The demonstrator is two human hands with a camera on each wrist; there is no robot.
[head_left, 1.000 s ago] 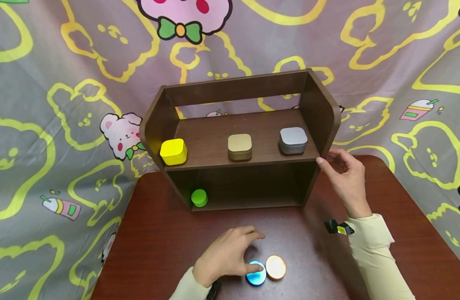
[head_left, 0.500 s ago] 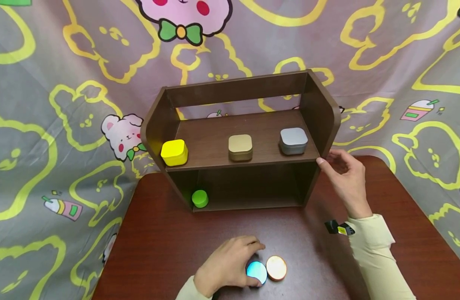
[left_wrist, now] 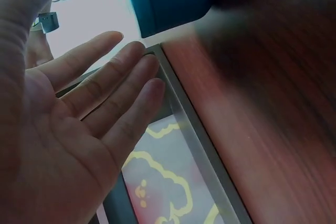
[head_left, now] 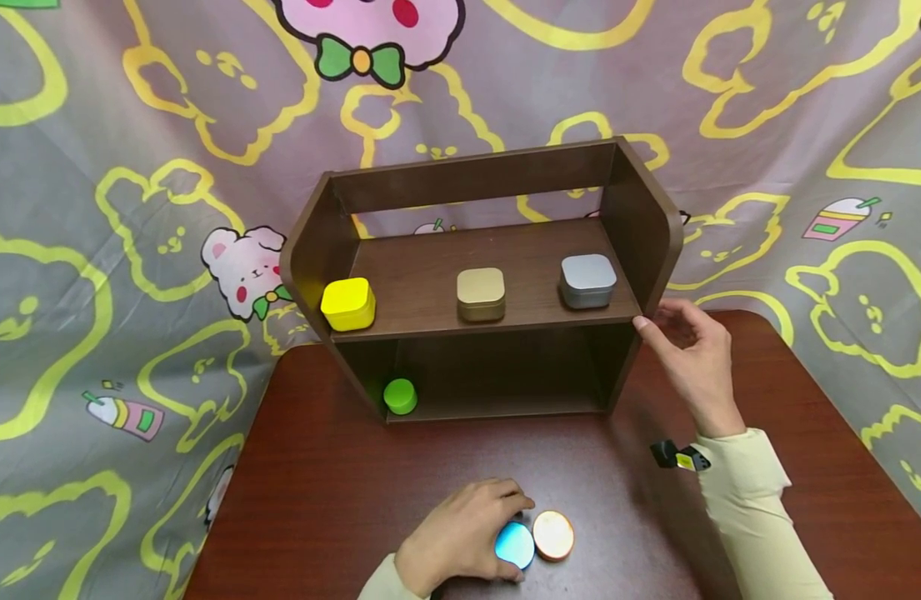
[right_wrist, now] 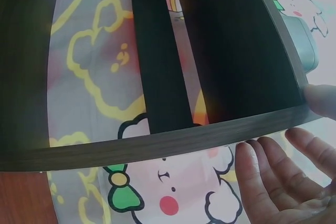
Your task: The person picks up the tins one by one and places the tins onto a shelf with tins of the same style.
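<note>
My left hand (head_left: 468, 533) is low over the table around a blue round tin (head_left: 515, 546), thumb at its near edge and fingers reaching past its far side. In the left wrist view, the fingers are fairly straight and spread below the blue tin (left_wrist: 168, 1). A round tin with a glossy top and orange rim (head_left: 553, 536) lies just right of the blue one. My right hand (head_left: 693, 354) grips the right side panel of a dark brown two-tier shelf (head_left: 475, 328), thumb on its front edge, fingers outside the panel (right_wrist: 157, 148).
Square yellow (head_left: 348, 304), gold (head_left: 481, 294) and silver (head_left: 588, 282) tins stand along the shelf's upper tier. A green round tin (head_left: 400, 397) sits at the lower tier's left end. Behind the brown table (head_left: 317, 500) hangs a patterned cloth (head_left: 227, 100).
My left hand has moved slightly toward me and right, bringing its thumb from over the blue tin's top to its near edge. The right hand stays on the shelf.
</note>
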